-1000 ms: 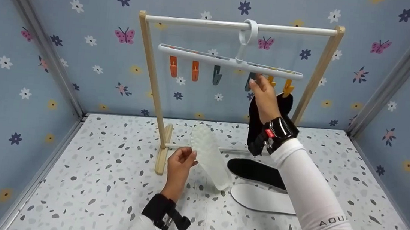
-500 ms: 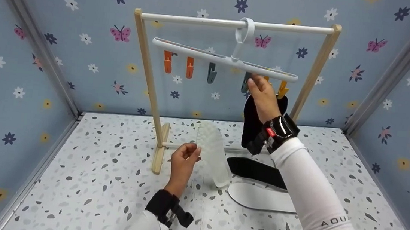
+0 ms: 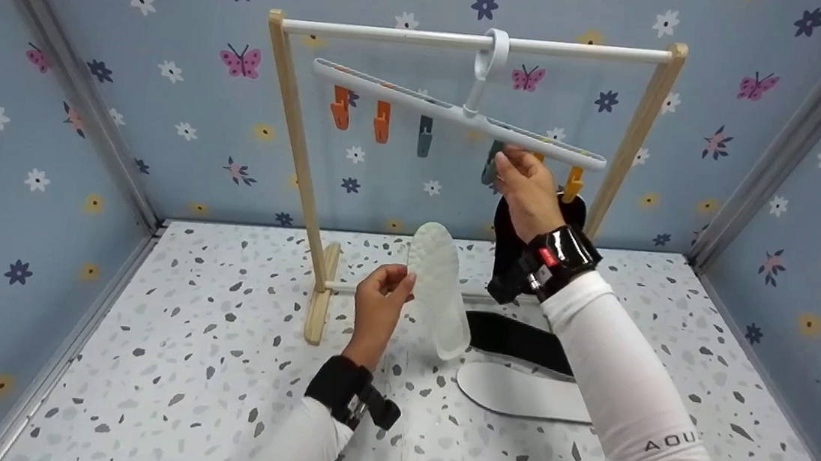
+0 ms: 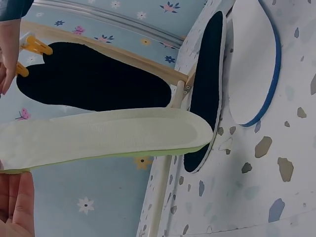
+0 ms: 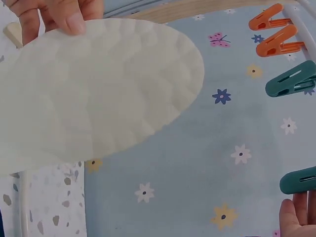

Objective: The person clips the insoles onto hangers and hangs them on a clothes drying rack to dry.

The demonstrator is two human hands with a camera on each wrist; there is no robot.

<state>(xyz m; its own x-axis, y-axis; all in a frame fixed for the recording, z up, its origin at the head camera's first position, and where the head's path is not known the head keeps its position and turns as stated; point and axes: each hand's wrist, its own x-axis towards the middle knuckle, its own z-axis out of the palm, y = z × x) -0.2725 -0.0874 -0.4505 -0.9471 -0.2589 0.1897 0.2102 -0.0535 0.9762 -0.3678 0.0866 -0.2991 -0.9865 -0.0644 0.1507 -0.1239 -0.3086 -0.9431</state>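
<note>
My left hand pinches the side edge of a pale cream insole, which stands nearly upright in the air. Its bumpy face shows in the right wrist view, its smooth, green-edged underside in the left wrist view. My right hand pinches a dark green clothespin under a white clip hanger. The hanger hangs from the rack's bar, tilted down to the right. Yellow clothespins hold black insoles hanging behind my right wrist. The insole's top is apart from the green clothespin.
A wooden-legged rack with a white bar stands against the flowered back wall. On the speckled floor lie a black insole and a white one. Two orange clothespins and another green one hang on the left.
My left hand has raised the cream insole and brought it slightly right, turning its face toward the head camera. The hanger's left end has risen, so it tilts more. My right hand stays at the green clothespin.
</note>
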